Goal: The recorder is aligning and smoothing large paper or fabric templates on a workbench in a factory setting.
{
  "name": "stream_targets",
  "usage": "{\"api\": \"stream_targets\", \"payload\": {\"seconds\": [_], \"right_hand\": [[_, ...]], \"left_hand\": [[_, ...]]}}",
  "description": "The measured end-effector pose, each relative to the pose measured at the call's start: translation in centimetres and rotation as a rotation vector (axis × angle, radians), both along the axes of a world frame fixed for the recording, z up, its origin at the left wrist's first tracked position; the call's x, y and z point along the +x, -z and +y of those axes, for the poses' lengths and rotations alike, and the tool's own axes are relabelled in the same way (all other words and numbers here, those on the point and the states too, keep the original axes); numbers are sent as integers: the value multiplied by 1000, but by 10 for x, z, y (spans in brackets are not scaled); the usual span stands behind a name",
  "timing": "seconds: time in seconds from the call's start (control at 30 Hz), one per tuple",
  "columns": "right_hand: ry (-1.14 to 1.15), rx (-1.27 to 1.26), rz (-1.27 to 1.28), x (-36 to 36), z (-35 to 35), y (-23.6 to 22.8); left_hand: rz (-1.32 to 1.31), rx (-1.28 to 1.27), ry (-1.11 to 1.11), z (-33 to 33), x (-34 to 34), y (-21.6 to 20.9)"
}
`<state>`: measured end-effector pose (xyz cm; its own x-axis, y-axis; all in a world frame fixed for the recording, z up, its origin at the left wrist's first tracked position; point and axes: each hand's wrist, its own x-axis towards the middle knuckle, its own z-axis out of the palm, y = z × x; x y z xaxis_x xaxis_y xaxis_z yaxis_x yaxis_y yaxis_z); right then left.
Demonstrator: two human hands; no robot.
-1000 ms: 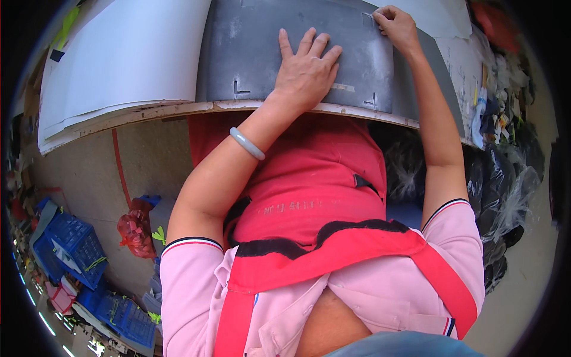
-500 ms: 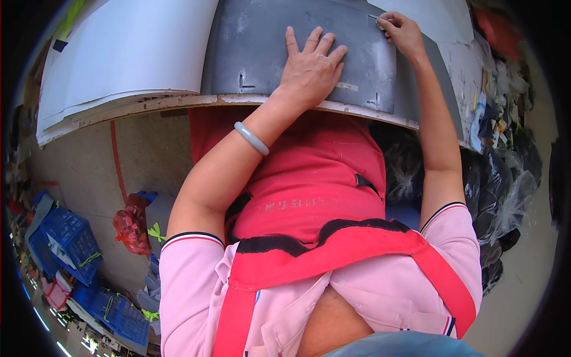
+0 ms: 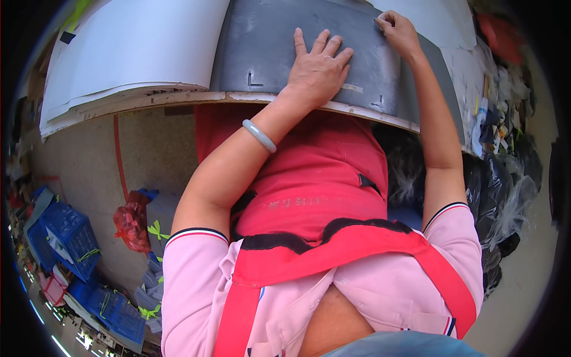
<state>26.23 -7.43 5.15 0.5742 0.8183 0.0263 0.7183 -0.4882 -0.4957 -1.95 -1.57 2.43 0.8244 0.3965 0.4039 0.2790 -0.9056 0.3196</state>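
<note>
A dark grey sheet (image 3: 262, 44) lies on the table in front of me, with L-shaped corner marks or slots and pale smudges on it. My left hand (image 3: 319, 68) rests flat on its middle, fingers spread and holding nothing. At the sheet's far right corner, my right hand (image 3: 399, 33) has thumb and fingers pinched together. A small dark bit shows at those fingertips, too small to name. One L-shaped mark (image 3: 254, 80) is visible near the front edge, left of my left hand. A second mark (image 3: 379, 101) lies near the front right corner.
Large white sheets (image 3: 137, 47) are stacked on the left of the table, reaching its worn front edge (image 3: 238, 96). Blue plastic crates (image 3: 71, 232) and a red bag (image 3: 131, 223) stand on the floor at left. Black and clear plastic bags (image 3: 499, 190) crowd the right.
The view has shifted slightly, so the table and sheets appear a little farther right. My right fingertips now cover more of the far corner mark. My left hand stays flat on the sheet.
</note>
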Motion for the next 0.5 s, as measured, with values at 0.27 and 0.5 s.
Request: {"api": "stream_targets", "payload": {"seconds": [0.27,0.5], "right_hand": [[-606,301,190,-252,32,-55],[-294,373,603,-174,85,-38]], "left_hand": [[15,8,-42,9,-9,7],[-46,-20,-29,3,-7,3]]}}
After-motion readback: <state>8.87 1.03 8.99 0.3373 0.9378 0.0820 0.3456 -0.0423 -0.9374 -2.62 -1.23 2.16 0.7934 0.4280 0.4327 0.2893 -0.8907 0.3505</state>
